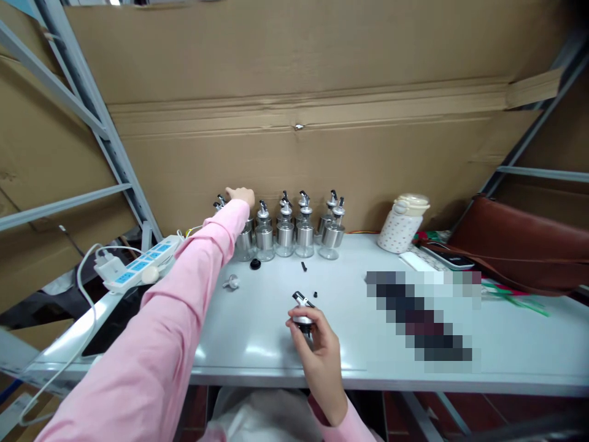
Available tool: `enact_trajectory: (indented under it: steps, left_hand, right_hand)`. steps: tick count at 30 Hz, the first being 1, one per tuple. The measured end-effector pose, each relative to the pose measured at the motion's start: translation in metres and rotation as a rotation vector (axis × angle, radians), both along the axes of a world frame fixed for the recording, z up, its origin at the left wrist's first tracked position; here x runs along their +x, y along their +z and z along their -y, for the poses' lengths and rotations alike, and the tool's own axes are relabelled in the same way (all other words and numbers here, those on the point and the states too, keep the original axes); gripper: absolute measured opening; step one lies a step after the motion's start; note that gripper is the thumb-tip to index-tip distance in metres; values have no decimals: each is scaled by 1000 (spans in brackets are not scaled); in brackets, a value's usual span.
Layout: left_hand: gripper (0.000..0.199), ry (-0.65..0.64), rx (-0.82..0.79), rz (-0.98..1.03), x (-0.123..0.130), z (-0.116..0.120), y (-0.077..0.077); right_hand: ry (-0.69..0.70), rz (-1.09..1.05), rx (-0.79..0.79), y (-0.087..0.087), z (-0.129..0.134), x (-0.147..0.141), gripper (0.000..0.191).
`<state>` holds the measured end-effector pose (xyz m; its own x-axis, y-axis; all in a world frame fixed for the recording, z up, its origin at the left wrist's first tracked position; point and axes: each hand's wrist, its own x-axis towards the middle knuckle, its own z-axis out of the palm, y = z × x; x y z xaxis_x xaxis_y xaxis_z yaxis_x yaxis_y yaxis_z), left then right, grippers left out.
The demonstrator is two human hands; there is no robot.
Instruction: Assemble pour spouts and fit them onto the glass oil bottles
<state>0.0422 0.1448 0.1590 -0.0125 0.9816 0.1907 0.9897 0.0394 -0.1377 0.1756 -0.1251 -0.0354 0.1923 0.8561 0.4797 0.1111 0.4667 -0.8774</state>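
My sleeve (170, 325) runs to my left grip (243, 196), hold unclear, beside bottles (285, 235); my right grip (322, 350) pinches a spout (302, 319).

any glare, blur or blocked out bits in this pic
Head view: white glare on the tabletop near its front edge, softer sheen on the metal-banded bottles; head view: pixelated patch over the tabletop's right part, lower right corner dark and blurred.
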Motion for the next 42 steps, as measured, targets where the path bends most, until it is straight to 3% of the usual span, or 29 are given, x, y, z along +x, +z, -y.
enact_trajectory:
  steps: [4, 6, 9, 12, 15, 17, 20, 23, 27, 32, 38, 42]
  left_hand:
    - [39, -32, 162, 3, -7, 16, 32]
    - [34, -110, 404, 98, -16, 24, 55]
    - [23, -323, 713, 421, -32, 31, 84]
    - [25, -610, 950, 768, -40, 43, 86]
    - [36, -943, 1010, 1045, -27, 78, 53]
    - [31, -1091, 849, 1148, -10, 117, 17]
    - [20, -1250, 567, 1151, 12, 180, -36]
    - [13, -1282, 385, 1115, 19, 221, -70]
    - [11, -1348, 286, 1121, 14, 237, -89]
    - [36, -1458, 303, 1190, 11, 233, -103]
    - [41, -1381, 225, 1320, 15, 233, -117]
    - [48, -1375, 231, 1339, 17, 233, -124]
  right_hand:
    - [-26, -31, 14, 1, 0, 0, 8]
    - [-53, -64, 28, 2, 0, 0, 8]
    - [-89, -124, 57, 3, 1, -1, 10]
    - [-121, -180, 86, 4, 1, -2, 13]
    - [-143, -222, 117, 2, 3, 0, 21]
    - [-148, -217, 141, -1, 5, 0, 28]
    - [-197, -192, 156, -5, 7, 0, 34]
    - [-267, -273, 187, -5, 7, -4, 33]
    - [-307, -319, 197, 1, 6, -6, 31]
    - [-208, -159, 262, 30, 3, 9, 35]
    - [-51, 59, 459, 83, 2, 21, 41]
    - [24, 224, 505, 92, -1, 16, 42]
